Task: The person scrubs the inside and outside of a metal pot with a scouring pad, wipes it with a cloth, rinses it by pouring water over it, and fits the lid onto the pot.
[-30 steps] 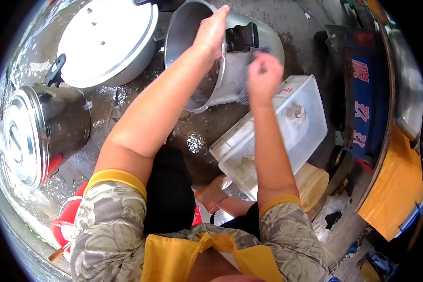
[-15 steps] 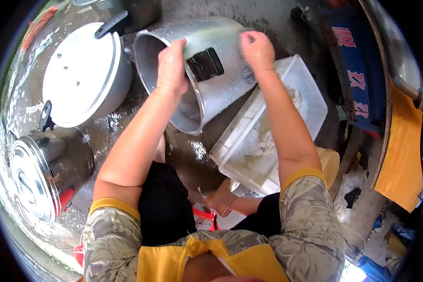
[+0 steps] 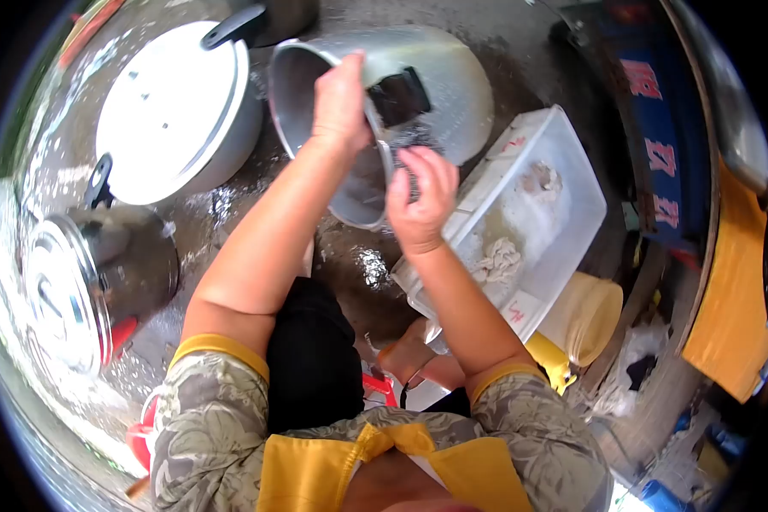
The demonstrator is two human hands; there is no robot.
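A large aluminium pot [image 3: 456,94] lies tipped on its side on the wet floor, its mouth turned to the left. My left hand [image 3: 343,107] is closed around the rim near the black side handle [image 3: 399,96]. My right hand [image 3: 422,194] is closed with a wiry steel wool scourer [image 3: 414,136] in it, against the outer wall just below the handle. The fingers cover part of the scourer. Right of the pot stands a translucent plastic tub [image 3: 576,196] with sudsy water and a whitish cloth [image 3: 496,260] in it.
A pressure cooker [image 3: 170,111] with a pale lid stands at the left, above a lidded steel pot [image 3: 136,264]. A beige plastic container [image 3: 601,316] and a yellow bottle [image 3: 552,363] lie beside the tub. An orange board [image 3: 730,290] leans at the far right.
My right hand has moved from the pot's far end toward me and left, to just beside the rim. My left hand stays on the rim. The whole view has shifted slightly.
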